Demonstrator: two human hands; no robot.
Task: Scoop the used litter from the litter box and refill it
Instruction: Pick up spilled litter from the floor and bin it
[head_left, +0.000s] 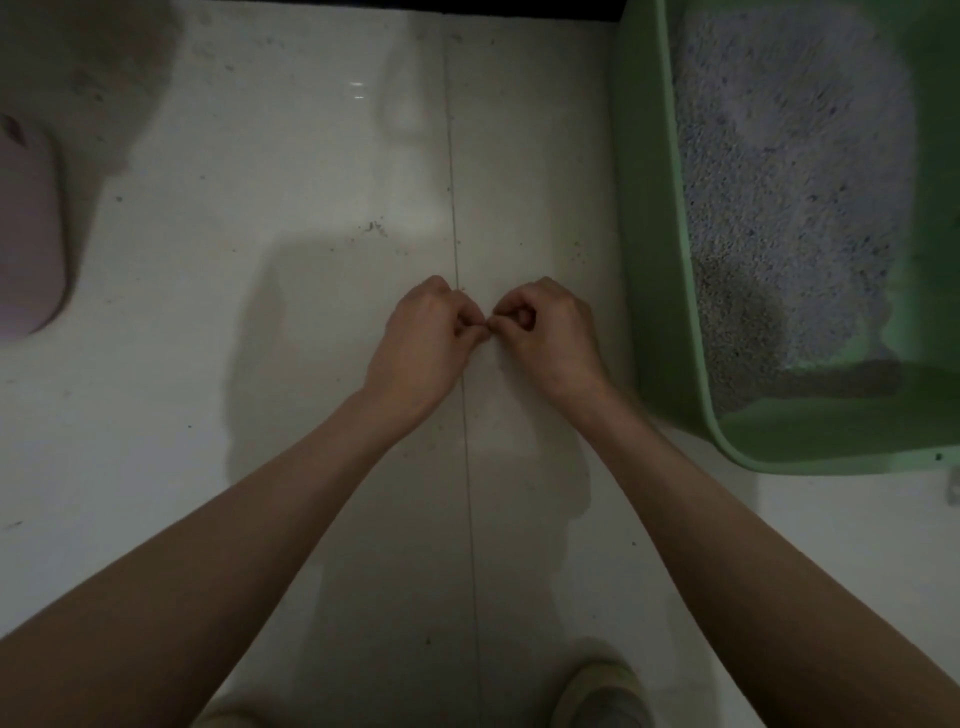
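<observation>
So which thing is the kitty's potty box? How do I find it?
Start on the pale shiny tiled floor and look to its right edge. The big green plastic litter box sits there, right of the person's right hand. Only it holds grainy grey-white litter; the pink rounded thing is far left.

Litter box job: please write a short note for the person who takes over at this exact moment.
Left hand: fingers curled, fingertips meeting the right hand's; nothing visibly held.
Right hand: the same, over the floor tile.
Litter box: green, on the floor at the right, with pale litter inside and a darker patch near its front corner.
Pink object: at the left edge, unclear what it is.
Done: cannot tell.
Left: no scoop or refill bag in view; find them, scoop the dark patch, refill.
</observation>
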